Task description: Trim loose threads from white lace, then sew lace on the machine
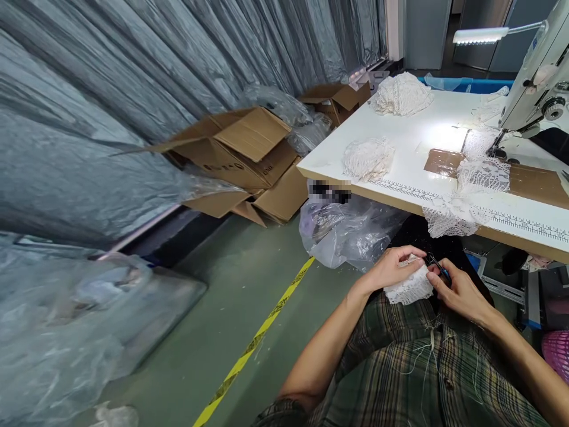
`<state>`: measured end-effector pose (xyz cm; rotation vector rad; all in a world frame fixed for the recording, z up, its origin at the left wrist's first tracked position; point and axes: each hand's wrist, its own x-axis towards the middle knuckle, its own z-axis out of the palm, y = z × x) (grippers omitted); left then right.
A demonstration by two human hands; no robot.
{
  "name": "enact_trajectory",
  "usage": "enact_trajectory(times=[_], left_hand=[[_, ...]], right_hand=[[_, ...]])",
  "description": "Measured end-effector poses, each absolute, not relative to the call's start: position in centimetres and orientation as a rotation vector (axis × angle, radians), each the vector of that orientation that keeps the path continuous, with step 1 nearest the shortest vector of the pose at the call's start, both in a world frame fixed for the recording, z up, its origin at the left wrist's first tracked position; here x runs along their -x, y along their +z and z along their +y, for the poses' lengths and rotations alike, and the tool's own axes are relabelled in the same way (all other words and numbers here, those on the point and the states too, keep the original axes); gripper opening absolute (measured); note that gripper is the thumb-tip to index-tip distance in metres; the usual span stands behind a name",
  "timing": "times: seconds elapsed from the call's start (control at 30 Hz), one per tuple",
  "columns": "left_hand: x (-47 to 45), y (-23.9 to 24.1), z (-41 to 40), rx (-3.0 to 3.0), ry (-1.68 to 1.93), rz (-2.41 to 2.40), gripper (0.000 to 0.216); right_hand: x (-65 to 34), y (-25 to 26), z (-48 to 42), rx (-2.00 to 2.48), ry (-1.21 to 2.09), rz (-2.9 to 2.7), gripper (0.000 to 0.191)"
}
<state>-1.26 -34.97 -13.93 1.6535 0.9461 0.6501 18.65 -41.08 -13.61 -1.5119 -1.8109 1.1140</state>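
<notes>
Over my lap, my left hand (395,267) is closed on a piece of white lace (409,289), which hangs below the fingers. Close beside it, my right hand (457,290) grips small thread snips (440,268) with dark blades and a bit of blue. The blade tips point toward the lace edge at my left fingertips; whether they touch it I cannot tell. More white lace (451,216) drapes over the table's front edge and runs back to the sewing machine's needle area (495,145).
The white sewing table (400,160) carries two lace piles (402,95) (368,157) and a printed ruler strip along its front. A lit lamp (480,37) hangs above. Cardboard boxes (249,148), plastic bags (351,231) and yellow floor tape (262,332) lie to the left.
</notes>
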Motion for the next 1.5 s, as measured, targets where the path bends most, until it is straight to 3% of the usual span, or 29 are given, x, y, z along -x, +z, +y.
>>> enact_trajectory(times=[0.13,0.4,0.53,0.7,0.87,0.97,1.13,1.33,1.5], left_hand=[[0.2,-15.3,-32.7,-1.511,0.837,0.993,0.042],[-4.2,-14.5,-31.8,-0.958,0.799,0.768,0.066],[-2.0,-13.1,-33.2,-1.298,0.565,0.721,0.056],[2.6,-11.3,-35.2,-2.075,0.295,0.904,0.008],[4.5,-9.7,-38.1,-2.435,0.628,1.098,0.018],[3.7,-10.0,-39.2,-2.581,0.854,0.982,0.018],[1.5,-11.5,-39.6,-2.674,0.808,0.629,0.016],[1.8,-10.2,-37.4,-2.070,1.008,0.716,0.043],[1.8,-10.5,-36.0,-1.597,0.678,0.647,0.065]], right_hand=[[-18.8,-13.5,-40.9,1.501,0.725,-1.798,0.033],[-19.3,-11.3,-41.6,1.260,0.607,-1.699,0.028],[-19.5,-10.8,-42.2,1.252,0.585,-1.564,0.029],[-19.2,-10.6,-42.8,1.342,0.661,-1.333,0.036],[-18.6,-11.0,-41.7,1.335,0.678,-1.402,0.038],[-17.8,-11.2,-41.1,1.368,0.827,-1.354,0.042],[-16.8,-11.3,-40.6,1.342,0.912,-1.260,0.040],[-17.0,-10.7,-41.8,1.253,0.847,-1.423,0.032],[-17.1,-11.5,-43.2,1.040,0.885,-1.717,0.024]])
